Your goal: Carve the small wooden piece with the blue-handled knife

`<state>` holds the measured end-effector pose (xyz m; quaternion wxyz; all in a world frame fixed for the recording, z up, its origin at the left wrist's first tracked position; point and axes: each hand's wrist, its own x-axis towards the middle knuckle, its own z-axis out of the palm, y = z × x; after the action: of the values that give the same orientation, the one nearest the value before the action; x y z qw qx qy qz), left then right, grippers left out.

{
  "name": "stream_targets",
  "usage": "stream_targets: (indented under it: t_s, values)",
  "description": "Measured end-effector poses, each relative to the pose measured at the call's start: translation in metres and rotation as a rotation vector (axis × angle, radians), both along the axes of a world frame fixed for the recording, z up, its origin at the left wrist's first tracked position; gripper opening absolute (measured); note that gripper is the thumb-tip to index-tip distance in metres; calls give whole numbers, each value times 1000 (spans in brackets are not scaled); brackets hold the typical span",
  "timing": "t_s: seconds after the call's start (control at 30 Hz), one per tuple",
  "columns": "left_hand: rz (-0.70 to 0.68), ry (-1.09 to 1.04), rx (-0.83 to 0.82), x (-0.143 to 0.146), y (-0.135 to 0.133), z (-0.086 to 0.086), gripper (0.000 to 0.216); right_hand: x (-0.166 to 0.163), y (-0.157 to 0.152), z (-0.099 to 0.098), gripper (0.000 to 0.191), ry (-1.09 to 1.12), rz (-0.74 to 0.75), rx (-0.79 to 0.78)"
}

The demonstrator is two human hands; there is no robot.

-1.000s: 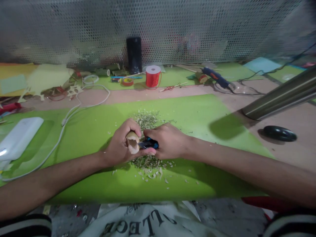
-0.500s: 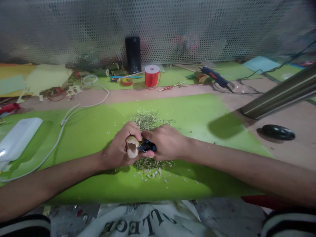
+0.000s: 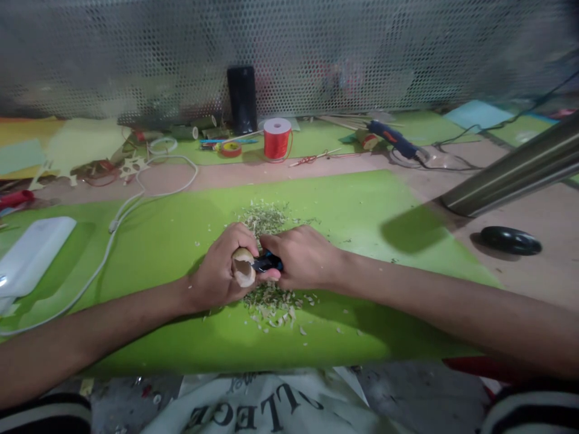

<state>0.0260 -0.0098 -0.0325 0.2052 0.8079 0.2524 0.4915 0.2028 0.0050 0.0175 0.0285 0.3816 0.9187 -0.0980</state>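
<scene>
My left hand (image 3: 217, 274) is wrapped round a short pale bamboo piece (image 3: 244, 269), its cut end facing me. My right hand (image 3: 302, 258) grips a blue and black utility knife (image 3: 268, 262), whose tip rests against the bamboo piece. Both hands meet over a pile of pale shavings (image 3: 266, 259) on the bright green mat (image 3: 384, 205). The knife's blade is mostly hidden between my fingers and the bamboo.
A white power bank (image 3: 31, 253) with a white cable (image 3: 136, 202) lies left. At the back stand a red thread spool (image 3: 277, 138), a black phone (image 3: 241, 99) and a blue glue gun (image 3: 392, 139). A metal tube (image 3: 511, 178) and black mouse (image 3: 510, 240) sit right.
Both hands stay joined over the shavings with small carving shifts; the knife has drawn in slightly closer to the bamboo piece.
</scene>
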Motion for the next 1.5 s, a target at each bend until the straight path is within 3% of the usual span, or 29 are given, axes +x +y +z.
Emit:
stream_targets:
  t_s: [0.3,0.57,0.83,1.0,1.07,1.13,1.3,1.5]
  values:
    - [1,-18,-100,0,0,5,39,1,3,-2,31,37,10,-12]
    - [150,128,-25,-2,0,8,41,7,-1,7,31,-69,-86,144]
    - [65,34,-166,-1,1,9,33,12,11,19,18,7,23,-98]
    - [52,38,-226,-1,-3,14,24,27,29,24,21,-301,-83,111]
    - [63,48,-261,0,-4,15,23,30,30,26,35,-372,-77,118]
    - [93,53,-303,0,-3,15,23,29,25,28,44,-314,-52,155]
    - [78,64,-358,0,-1,14,25,20,4,24,26,-187,131,303]
    - [58,8,-385,1,-2,16,20,25,6,28,20,-180,93,354]
